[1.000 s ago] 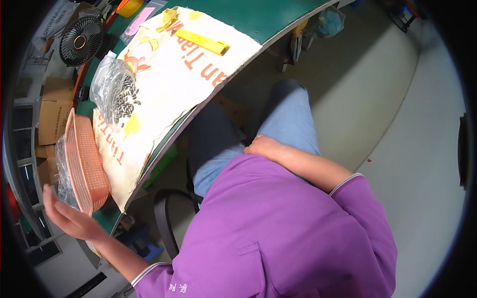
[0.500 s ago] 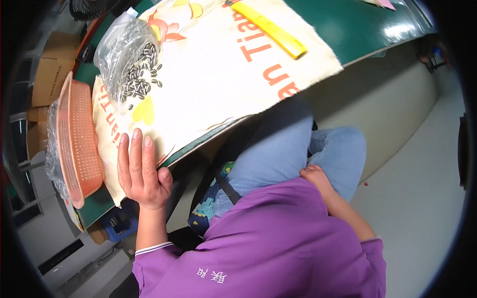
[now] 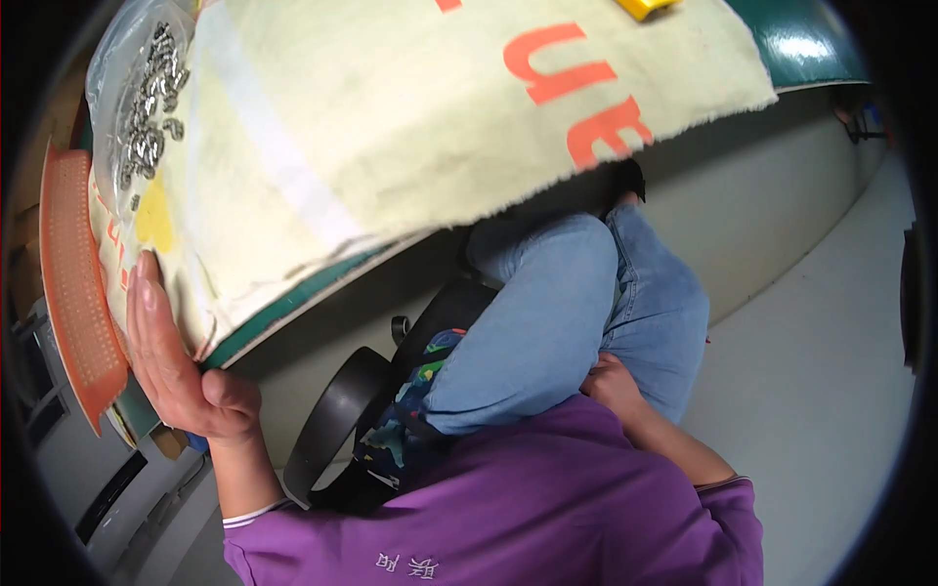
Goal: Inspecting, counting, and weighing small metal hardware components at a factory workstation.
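My left hand (image 3: 181,366) is open, its fingers stretched out and thumb apart. It lies at the near left corner of a cream cloth (image 3: 391,127) with a frayed edge and orange printing, and holds nothing. Just beyond its fingertips is a clear plastic bag (image 3: 109,93) with small shiny dark-and-silver pieces (image 3: 147,146) at its mouth. To the hand's left stands an orange perforated plastic basket (image 3: 73,283). My right hand (image 3: 616,386) rests in my lap against the blue jeans (image 3: 528,332); its fingers are mostly hidden.
The cloth covers a green tabletop (image 3: 806,49), whose near edge runs above my knees. One end of a yellow tool (image 3: 645,8) shows at the top. A black curved chair part (image 3: 337,415) and patterned fabric (image 3: 391,444) are left of my legs.
My view has shifted, so the table things sit higher and further left, and most of the yellow tool has left the picture. My left hand has turned more edge-on. My right hand stays in my lap.
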The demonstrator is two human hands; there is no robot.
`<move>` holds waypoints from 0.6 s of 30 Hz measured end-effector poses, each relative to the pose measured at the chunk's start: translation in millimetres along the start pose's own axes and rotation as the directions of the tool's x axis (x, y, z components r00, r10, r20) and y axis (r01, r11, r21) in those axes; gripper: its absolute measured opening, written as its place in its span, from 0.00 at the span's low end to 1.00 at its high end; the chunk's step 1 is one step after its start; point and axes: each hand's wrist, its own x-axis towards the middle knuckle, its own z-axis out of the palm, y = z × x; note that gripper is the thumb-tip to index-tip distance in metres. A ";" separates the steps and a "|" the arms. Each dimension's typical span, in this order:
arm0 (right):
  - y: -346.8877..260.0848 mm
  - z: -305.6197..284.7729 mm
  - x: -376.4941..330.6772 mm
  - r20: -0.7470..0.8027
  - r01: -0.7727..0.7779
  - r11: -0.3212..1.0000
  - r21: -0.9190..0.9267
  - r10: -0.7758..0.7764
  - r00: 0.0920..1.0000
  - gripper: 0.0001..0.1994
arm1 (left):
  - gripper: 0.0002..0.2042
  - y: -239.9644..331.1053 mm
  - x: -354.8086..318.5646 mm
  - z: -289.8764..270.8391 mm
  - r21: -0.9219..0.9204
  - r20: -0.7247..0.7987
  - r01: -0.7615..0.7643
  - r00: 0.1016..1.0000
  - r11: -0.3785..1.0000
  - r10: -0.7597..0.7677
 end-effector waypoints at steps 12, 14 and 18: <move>13.1 8.1 15.5 0.068 -0.138 0.967 -0.215 0.156 0.985 0.12 | 0.34 7.4 -0.5 -1.2 0.025 -0.075 -0.007 0.997 1.000 0.009; 9.8 -5.0 20.7 0.160 -0.144 0.983 -0.112 0.161 0.974 0.11 | 0.33 5.9 -4.1 -5.0 0.004 -0.104 -0.011 0.995 1.000 0.012; 15.0 -3.7 21.5 0.110 -0.179 0.980 -0.084 0.188 0.976 0.11 | 0.26 3.9 -18.4 -27.8 -0.365 -0.127 0.012 0.990 0.931 -0.062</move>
